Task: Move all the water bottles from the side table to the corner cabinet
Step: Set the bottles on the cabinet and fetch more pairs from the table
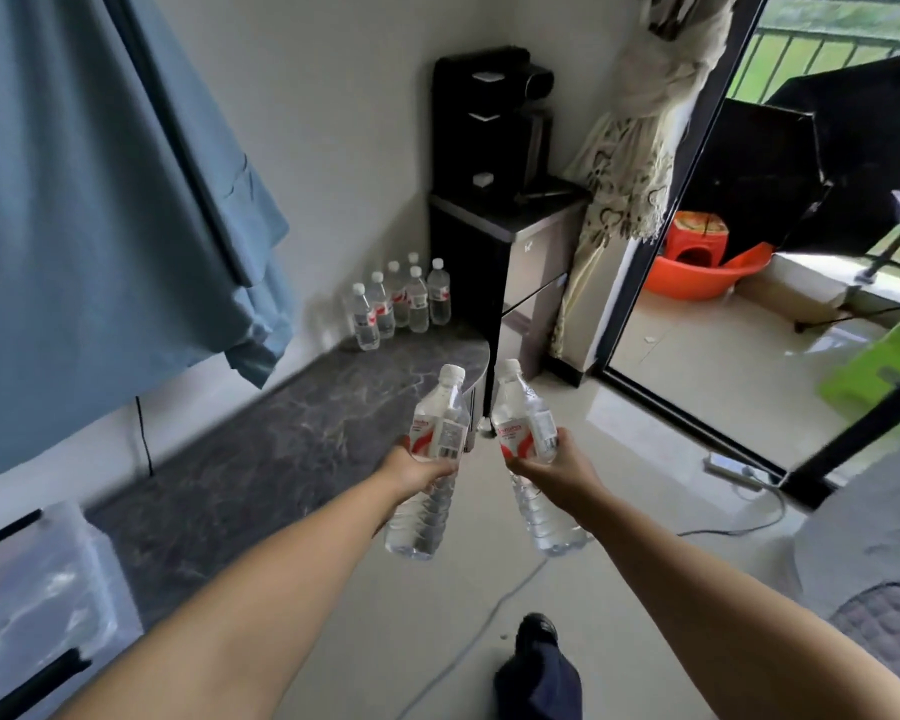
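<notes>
- Left hand: fingers curled round the middle of one clear plastic water bottle with a white cap and red label, held in the air, cap pointing away.
- Right hand: fingers wrapped round a second, identical bottle, close beside the first, not touching.
- Ahead, six more such bottles stand upright in a cluster at the far end of the dark marbled tabletop, against the wall beside a black cabinet.

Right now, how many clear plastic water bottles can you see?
8: one in the left hand, one in the right hand, six clustered on the dark marble-patterned countertop by the wall. Others may be hidden.
</notes>
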`<move>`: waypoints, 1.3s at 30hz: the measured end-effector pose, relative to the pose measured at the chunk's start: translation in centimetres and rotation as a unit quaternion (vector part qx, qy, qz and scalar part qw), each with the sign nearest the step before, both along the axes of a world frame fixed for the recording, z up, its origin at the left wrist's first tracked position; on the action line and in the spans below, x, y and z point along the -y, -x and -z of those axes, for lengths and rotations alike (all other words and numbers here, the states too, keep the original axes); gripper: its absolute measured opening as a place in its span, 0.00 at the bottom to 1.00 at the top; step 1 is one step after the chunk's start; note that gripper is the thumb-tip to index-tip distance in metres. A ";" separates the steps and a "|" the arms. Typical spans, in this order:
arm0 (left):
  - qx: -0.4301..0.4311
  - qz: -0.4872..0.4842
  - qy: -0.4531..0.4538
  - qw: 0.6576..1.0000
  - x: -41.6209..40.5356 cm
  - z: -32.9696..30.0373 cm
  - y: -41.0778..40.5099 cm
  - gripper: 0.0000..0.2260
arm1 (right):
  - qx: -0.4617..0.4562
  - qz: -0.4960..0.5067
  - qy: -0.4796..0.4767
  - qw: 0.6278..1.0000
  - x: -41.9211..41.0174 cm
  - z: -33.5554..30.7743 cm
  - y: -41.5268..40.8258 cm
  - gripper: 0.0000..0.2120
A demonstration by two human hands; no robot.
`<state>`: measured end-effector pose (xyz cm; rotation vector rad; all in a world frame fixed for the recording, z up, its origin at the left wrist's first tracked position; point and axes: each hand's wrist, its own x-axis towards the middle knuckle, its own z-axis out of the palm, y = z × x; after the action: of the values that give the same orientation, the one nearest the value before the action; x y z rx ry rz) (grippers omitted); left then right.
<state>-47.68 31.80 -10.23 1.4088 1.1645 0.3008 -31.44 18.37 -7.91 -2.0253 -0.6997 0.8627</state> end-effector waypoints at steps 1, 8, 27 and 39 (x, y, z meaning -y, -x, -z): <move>-0.003 -0.007 0.004 1.000 -1.0 0.2 -1.3 0.20 | 0.001 -0.003 -0.002 1.000 -1.3 0.1 -1.4 0.24; -0.043 -0.078 0.043 0.995 -7.1 0.7 -10.3 0.20 | -0.003 -0.063 0.016 0.998 -10.4 0.6 -12.6 0.27; -0.017 -0.230 0.090 0.969 -28.5 5.9 -19.3 0.25 | 0.032 -0.140 0.082 0.986 -36.7 5.7 -22.2 0.30; -0.035 -0.305 0.095 0.947 -43.6 13.5 -21.0 0.23 | -0.010 -0.157 0.115 0.981 -55.0 14.1 -22.7 0.33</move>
<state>-26.66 75.38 -23.71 0.8680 1.6309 0.5554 -8.78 73.36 -22.04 -2.1381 -0.9624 1.1916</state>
